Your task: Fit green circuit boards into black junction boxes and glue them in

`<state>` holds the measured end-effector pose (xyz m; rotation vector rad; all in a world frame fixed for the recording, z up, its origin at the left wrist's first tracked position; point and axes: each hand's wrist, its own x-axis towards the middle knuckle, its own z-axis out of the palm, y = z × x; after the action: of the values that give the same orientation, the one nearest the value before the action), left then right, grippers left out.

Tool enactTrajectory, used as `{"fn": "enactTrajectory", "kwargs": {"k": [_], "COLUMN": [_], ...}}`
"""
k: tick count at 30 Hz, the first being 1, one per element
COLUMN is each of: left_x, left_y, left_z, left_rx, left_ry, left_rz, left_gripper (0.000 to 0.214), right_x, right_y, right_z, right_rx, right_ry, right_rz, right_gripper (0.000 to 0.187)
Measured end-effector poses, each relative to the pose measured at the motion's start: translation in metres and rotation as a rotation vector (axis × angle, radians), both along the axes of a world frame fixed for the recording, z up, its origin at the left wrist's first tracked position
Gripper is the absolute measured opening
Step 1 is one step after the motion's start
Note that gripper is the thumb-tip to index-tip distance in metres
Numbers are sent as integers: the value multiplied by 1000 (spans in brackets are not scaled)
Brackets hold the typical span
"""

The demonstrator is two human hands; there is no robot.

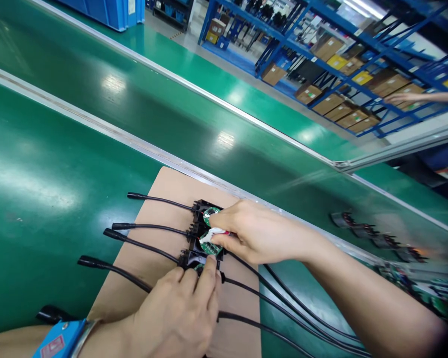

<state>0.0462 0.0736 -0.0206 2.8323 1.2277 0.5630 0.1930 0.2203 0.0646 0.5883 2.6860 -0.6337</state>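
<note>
A row of black plastic housings lies on a tan cardboard sheet, with black cables running out on both sides. Green round circuit boards sit inside them. My right hand is closed in a pinch over the upper boards. Between its thumb and fingers is a small white item with a red part, its tip at a board; its exact kind is unclear. My left hand lies over the nearer housings, fingers stretched out, the index fingertip at a board's lower edge. Its thumb is hidden.
Black cable ends stick out leftward past the cardboard. A metal strip borders the green surface, with a clear panel beyond. Circuit boards lie at right. Blue shelving holds boxes; another person's hand shows upper right.
</note>
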Motion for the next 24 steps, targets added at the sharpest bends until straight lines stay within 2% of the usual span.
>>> {"fn": "enactTrajectory", "kwargs": {"k": [15,24], "left_x": [-2,-3], "left_y": [1,1], "left_z": [1,2], "left_rx": [-60,-68], "left_ry": [53,79], "left_rz": [-20,-37], "left_gripper": [43,43], "right_x": [15,23], "right_y": [-6,-1], "right_z": [12,12], "right_rx": [-42,-84], "right_ry": [-76,-14], "right_rz": [4,-20], "right_gripper": [18,18]}}
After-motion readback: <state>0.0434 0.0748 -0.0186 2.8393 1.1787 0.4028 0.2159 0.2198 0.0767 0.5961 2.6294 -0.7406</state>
